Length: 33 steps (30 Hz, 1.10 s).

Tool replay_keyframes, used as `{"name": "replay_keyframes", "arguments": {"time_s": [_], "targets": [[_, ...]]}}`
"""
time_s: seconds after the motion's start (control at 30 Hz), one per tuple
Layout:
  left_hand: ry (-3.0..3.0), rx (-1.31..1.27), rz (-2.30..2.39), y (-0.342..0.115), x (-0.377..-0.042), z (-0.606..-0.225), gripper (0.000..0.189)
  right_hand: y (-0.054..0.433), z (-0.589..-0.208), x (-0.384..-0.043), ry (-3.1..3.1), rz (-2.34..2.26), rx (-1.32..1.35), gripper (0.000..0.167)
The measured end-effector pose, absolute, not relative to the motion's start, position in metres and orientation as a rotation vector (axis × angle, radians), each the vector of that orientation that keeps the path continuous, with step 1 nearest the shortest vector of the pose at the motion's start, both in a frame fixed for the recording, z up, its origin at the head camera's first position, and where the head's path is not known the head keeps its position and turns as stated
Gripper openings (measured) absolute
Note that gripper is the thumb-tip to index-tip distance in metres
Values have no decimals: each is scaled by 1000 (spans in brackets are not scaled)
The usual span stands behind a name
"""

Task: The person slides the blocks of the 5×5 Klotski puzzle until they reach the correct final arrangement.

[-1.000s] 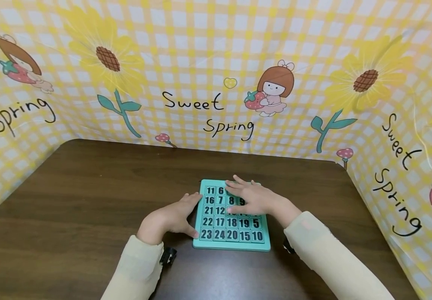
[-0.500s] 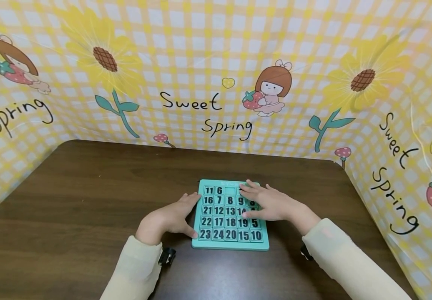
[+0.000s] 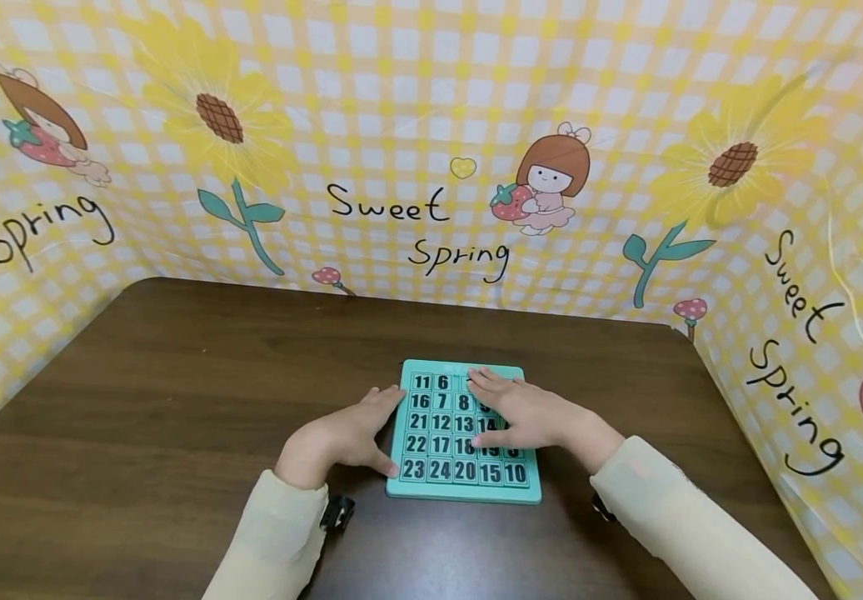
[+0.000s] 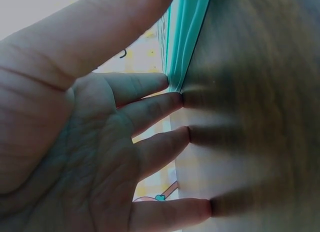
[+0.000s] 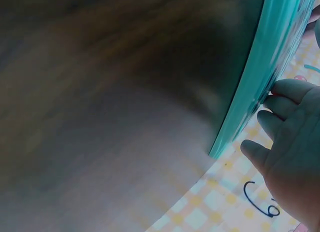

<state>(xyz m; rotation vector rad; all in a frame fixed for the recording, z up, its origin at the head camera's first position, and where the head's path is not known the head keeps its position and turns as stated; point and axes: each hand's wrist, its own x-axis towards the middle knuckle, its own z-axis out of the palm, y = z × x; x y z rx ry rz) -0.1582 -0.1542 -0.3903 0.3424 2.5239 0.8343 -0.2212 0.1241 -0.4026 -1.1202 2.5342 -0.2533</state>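
A teal number sliding puzzle (image 3: 439,446) with black-numbered square tiles lies flat on the brown table. My left hand (image 3: 341,435) spreads along its left side, with the thumb at the lower left edge and a fingertip near the upper left edge. In the left wrist view the fingers (image 4: 155,109) are straight, their tips down at the tabletop and the teal edge (image 4: 187,37). Over the puzzle's upper right lies my right hand (image 3: 536,412), fingertips on the top row and thumb lower over the tiles. It hides several tiles on the right.
The dark wooden table (image 3: 177,400) spreads around the puzzle. Behind and at both sides hangs a yellow checked cloth (image 3: 386,100) printed with flowers and "Sweet Spring". A black wrist strap piece (image 3: 337,512) shows by the left sleeve (image 3: 274,525).
My right hand moved right, baring a gap in the top row, then came back left and slightly down. A top-row tile under its fingers has shifted left partway into the gap. The left hand stays.
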Motion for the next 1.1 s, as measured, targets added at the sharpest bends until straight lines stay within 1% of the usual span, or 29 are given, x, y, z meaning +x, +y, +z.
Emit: {"name": "replay_keyframes", "arguments": {"time_s": [0.23,0.37,0.63,0.73,0.87,1.1], "targets": [[2525,346,821,-153,-157,-389,107,113,-399,-222,2528,-220,-1112,91],[2525,343,829,-154,-156,-390,106,114,-399,-222,2539,-232,-1127,91],[2518,340,837,-155,-157,-392,107,147,-400,-218,2666,-229,-1199,96],[2517,341,833,-155,-157,-392,107,161,-404,-216,2678,-209,-1151,100],[2513,342,822,-156,-157,-392,106,174,-412,-214,2664,-208,-1079,100],[2505,332,805,-155,-158,-391,106,178,-413,-215,2668,-193,-1037,99]]}}
